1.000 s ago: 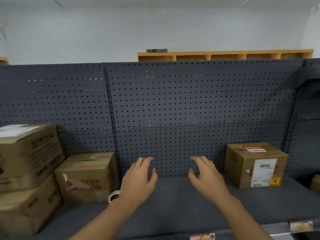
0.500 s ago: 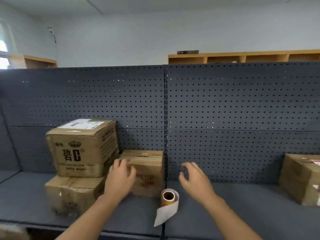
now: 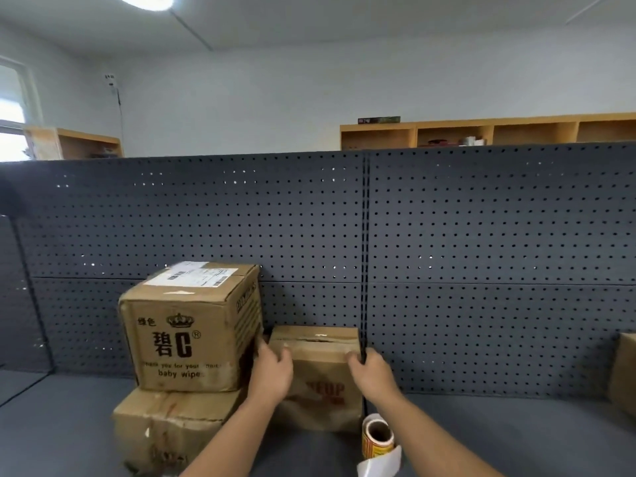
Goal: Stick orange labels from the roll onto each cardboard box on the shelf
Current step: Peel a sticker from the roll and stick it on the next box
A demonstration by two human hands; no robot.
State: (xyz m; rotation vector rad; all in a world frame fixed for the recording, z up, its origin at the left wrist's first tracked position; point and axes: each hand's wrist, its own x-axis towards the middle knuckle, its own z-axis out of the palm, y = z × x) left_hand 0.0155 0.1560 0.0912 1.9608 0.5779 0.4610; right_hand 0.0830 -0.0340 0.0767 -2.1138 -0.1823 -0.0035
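A small cardboard box (image 3: 318, 370) with red print stands on the grey shelf (image 3: 499, 438) against the pegboard. My left hand (image 3: 272, 371) grips its upper left edge and my right hand (image 3: 370, 370) grips its upper right corner. To the left, a "baby wipes" box (image 3: 187, 325) sits on top of a flatter worn box (image 3: 165, 428). The roll of orange labels (image 3: 377, 438) stands on the shelf just right of the small box's front, a strip of white backing paper trailing from it. Another box (image 3: 624, 373) shows at the right edge.
The dark pegboard back panel (image 3: 481, 235) rises behind the boxes, with a vertical post (image 3: 364, 253) just behind the small box. Wooden cubby shelves (image 3: 481, 132) stand beyond it. The shelf surface stretches right of the roll.
The view has swung left and closer. Both hands moved forward from hovering over the shelf and took hold of the small box's two upper sides.
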